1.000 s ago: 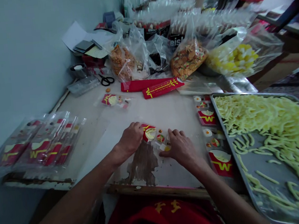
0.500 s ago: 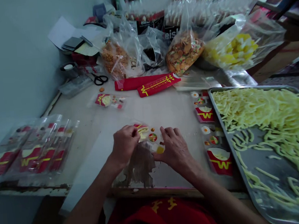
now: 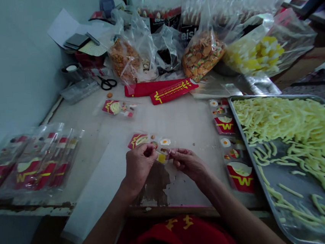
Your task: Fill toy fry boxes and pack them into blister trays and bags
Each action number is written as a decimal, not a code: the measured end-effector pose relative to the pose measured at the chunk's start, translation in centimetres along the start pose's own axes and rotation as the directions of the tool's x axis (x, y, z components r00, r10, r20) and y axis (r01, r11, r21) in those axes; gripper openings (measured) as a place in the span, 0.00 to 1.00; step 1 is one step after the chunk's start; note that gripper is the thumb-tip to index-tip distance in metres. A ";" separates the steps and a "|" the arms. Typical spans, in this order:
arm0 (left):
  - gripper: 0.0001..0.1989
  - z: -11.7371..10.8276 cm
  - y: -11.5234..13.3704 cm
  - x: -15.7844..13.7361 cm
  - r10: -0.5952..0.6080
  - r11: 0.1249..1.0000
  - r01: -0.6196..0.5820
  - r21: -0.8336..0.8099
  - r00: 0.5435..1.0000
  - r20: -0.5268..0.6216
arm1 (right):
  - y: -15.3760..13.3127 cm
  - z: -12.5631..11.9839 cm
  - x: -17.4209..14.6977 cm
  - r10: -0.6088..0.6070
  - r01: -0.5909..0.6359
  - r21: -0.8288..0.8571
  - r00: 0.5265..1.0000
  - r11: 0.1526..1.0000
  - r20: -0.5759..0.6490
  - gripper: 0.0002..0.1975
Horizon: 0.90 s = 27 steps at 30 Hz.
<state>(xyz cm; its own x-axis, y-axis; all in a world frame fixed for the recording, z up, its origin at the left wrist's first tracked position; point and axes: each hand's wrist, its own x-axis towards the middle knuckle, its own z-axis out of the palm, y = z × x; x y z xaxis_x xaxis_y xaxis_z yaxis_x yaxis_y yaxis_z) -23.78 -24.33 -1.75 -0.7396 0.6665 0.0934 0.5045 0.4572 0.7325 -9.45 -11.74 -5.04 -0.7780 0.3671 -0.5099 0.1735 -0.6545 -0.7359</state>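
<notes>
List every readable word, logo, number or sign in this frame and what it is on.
"W", yellow: red fry cartons beside the tray.
"W": packs at left.
"eis…", cut off: dark boxes at the back.
Yellow marks on the red strip and red shirt: too blurred to read.

The scene was dim and bluish, with a cool cast over the wall (image 3: 15,55) on the left. The brightest patch lay at the far right corner of the tabletop (image 3: 185,119), where the clear plastic bags (image 3: 253,48) caught pale glare and lost their detail. The near edge of the tabletop sat in soft shadow, and the forearms and red clothing (image 3: 174,239) below it were dark. The wide lens bent straight lines outward toward the frame edges, and the metal tray (image 3: 282,175) at the right edge smeared into blur. The top right corner darkened to a vignette. Fine detail was soft and grainy throughout.
</notes>
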 end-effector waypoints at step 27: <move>0.19 -10.8 -13.5 4.2 -0.471 0.765 0.440 0.470 0.880 -0.057 | -11.6 7.7 15.1 -0.482 0.170 -0.807 0.862 0.566 -0.156 0.07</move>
<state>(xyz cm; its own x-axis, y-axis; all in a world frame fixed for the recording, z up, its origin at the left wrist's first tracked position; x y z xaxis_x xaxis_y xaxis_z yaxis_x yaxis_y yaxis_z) -38.51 -34.04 -3.92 -0.9140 0.3379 -0.2246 0.2702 0.9198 0.2845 -27.89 -3.68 -0.77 -0.6604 0.7348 -0.1543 0.4527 0.2257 -0.8626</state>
